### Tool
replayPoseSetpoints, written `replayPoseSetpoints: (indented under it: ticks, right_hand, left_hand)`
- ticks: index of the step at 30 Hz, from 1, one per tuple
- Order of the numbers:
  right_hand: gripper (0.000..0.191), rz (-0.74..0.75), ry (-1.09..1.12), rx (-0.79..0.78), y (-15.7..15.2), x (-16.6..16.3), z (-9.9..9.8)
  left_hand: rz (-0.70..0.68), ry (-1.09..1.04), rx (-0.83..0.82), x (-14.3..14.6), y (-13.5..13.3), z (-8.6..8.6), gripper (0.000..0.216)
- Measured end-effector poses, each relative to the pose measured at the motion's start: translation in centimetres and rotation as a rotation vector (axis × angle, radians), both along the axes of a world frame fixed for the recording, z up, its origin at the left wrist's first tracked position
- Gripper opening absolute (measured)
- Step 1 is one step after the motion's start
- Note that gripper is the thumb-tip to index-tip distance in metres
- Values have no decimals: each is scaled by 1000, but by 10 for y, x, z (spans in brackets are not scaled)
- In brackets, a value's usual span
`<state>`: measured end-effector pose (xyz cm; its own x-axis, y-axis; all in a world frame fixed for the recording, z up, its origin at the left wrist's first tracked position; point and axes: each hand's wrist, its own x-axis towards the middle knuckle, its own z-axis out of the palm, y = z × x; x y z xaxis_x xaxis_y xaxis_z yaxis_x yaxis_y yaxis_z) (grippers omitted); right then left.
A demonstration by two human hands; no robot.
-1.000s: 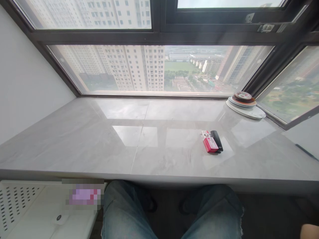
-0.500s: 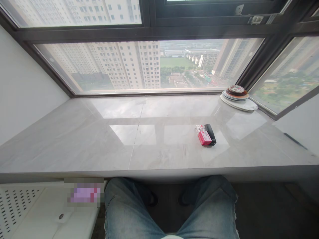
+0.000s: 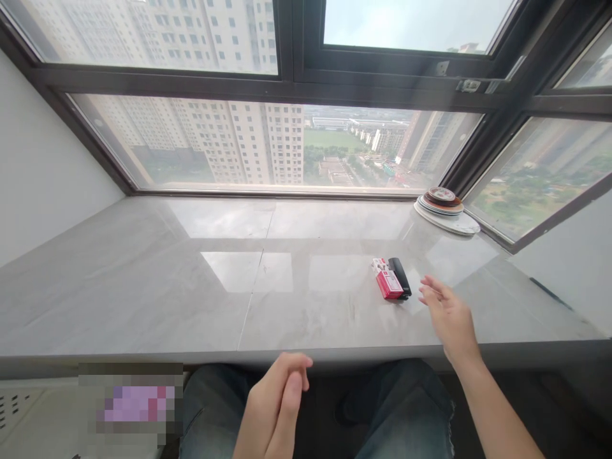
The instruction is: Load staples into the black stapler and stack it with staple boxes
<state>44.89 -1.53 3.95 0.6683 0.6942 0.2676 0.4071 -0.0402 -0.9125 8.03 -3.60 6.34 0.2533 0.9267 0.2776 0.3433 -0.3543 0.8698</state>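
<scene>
Where the box (image 3: pixel 388 284) overlaps, the probable stapler (image 3: pixel 400 275) is hidden.

A red-and-white box (image 3: pixel 389 285) lies along the left side of a black stapler (image 3: pixel 400 276), both slanting rightward toward the countertop's (image 3: pixel 310 319) front edge. They sit right of centre.

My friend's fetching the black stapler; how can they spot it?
Below the window is a grey marbled counter. Right of its middle, near the right hand, the stapler lies beside a red-and-white box; it's the long black one.
</scene>
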Motion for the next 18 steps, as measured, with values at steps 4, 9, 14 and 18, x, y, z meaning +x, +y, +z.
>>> replayPoseSetpoints:
  ticks: [4,9,14,18]
  right_hand:
    - [65,59,-17,-206,44,35,-19]
    - [55,390,-1,-445,81,52,-11]
    - [57,479,58,-429,86,11,-12]
    - [55,544,76,-388,81,-54,-15]
  left_hand:
    - [-121,122,-61,56,37,0,41]
    - [-230,535,-101,164,125,2,49]
    - [-227,610,-77,185,162,-11,51]
    - [-114,634,-83,135,157,-24,58]
